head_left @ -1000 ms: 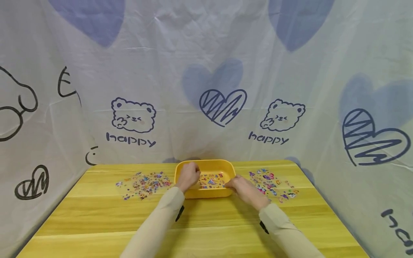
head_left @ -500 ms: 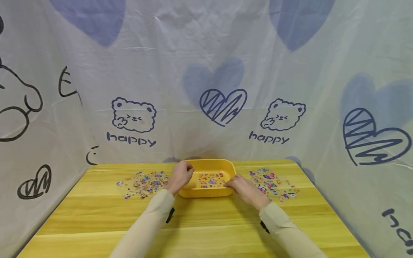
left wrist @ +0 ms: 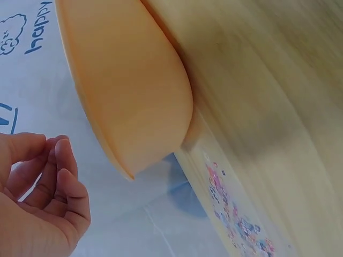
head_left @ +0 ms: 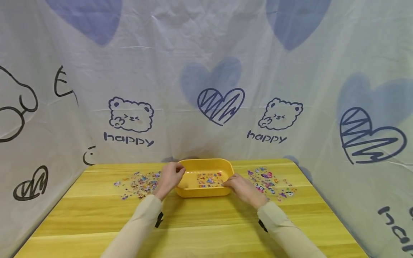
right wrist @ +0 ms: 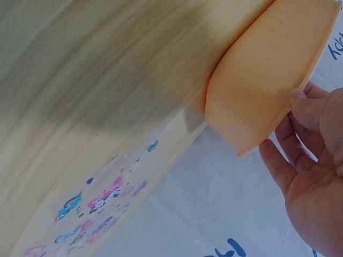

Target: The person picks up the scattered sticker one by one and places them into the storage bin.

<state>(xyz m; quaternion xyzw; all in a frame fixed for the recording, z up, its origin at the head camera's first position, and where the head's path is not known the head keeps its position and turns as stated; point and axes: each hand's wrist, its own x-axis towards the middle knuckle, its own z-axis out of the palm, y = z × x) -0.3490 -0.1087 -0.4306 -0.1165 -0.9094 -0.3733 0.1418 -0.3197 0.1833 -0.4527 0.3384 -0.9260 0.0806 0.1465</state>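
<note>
A yellow plastic tub [head_left: 204, 192] stands at the far middle of the table, with small colourful stickers [head_left: 209, 179] on its floor. At its left end, in the head view, is my left hand [head_left: 170, 178]. The left wrist view shows that hand [left wrist: 45, 198] with curled fingers, thumb tip meeting the fingertips; no object shows between them. My right hand [head_left: 243, 188] grips the tub's right end. Seen from the right wrist, the thumb of this hand [right wrist: 311, 182] lies over the rim and the other fingers are on the far side of the tub [right wrist: 262, 91].
Scattered colourful stickers [head_left: 142, 186] lie on the table left of the tub. A second spread of stickers [head_left: 269, 182], some pony-shaped, lies to its right. Behind the yellow wood-grain table [head_left: 206, 229] hangs a white printed cloth [head_left: 180, 107].
My left hand has moved left, from over the tub's inside to its left end. My right hand has stayed at the right end, and the tub stands where it was.
</note>
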